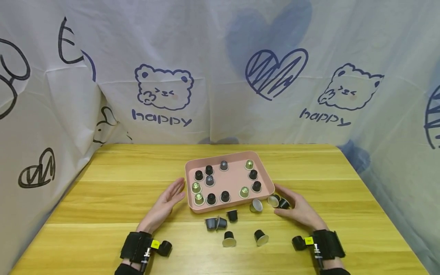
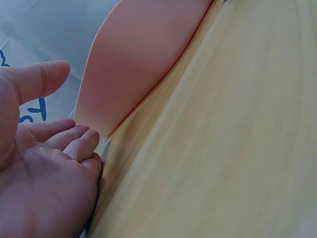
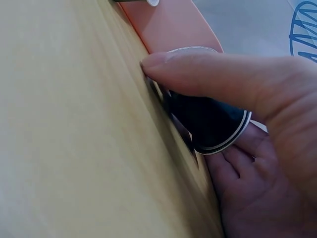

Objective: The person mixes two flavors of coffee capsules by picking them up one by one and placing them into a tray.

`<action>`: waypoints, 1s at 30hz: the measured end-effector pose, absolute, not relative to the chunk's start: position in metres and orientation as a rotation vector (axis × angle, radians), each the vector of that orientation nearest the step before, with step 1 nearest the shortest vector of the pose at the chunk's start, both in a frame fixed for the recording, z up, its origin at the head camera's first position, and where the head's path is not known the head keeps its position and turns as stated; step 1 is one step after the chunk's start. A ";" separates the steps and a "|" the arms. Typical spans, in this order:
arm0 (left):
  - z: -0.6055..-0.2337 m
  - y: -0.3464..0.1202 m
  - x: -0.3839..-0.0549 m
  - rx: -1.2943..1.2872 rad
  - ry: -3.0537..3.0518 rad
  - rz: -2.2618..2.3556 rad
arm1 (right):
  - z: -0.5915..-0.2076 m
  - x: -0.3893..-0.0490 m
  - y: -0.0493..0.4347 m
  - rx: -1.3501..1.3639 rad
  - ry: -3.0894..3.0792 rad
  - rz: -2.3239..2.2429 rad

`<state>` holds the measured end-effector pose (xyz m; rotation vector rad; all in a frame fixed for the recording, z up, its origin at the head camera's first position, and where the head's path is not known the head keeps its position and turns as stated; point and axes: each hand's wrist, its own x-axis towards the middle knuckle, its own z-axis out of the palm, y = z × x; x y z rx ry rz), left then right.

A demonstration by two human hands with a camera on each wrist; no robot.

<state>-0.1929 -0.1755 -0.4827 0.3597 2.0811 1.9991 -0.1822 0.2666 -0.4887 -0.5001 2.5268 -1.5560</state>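
A pink tray (image 1: pixel 231 182) with rounded corners lies slightly turned on the table, holding several coffee capsules in black, grey and green, bottoms up. Fingers stretched, my left hand (image 1: pixel 164 203) stands at the tray's left side; in the left wrist view its fingertips are right at the pink wall (image 2: pixel 133 59). My right hand (image 1: pixel 302 211) is at the tray's right front corner, fingertips close to the wall. Between its thumb and fingers lie a black coffee capsule (image 1: pixel 284 203) and another capsule with its pale lid (image 1: pixel 273 201) showing. The right wrist view has the straight thumb crossing in front of the black capsule (image 3: pixel 213 121).
In front of the tray lie several loose capsules: a tipped one (image 1: pixel 256 206) near its edge, a black one (image 1: pixel 232 216), a grey pair (image 1: pixel 211 224), and two more (image 1: pixel 229 240) nearer me. A printed white curtain (image 1: pixel 220 107) hangs behind the wooden table (image 1: pixel 137 164).
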 end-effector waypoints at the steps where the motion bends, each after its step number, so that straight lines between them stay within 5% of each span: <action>1: -0.483 -0.176 -0.193 0.358 2.083 1.996 | -0.489 -0.182 0.267 -0.513 2.530 -1.560; 30: -0.484 -0.175 -0.194 0.335 2.099 1.988 | -0.490 -0.183 0.271 -0.510 2.478 -1.630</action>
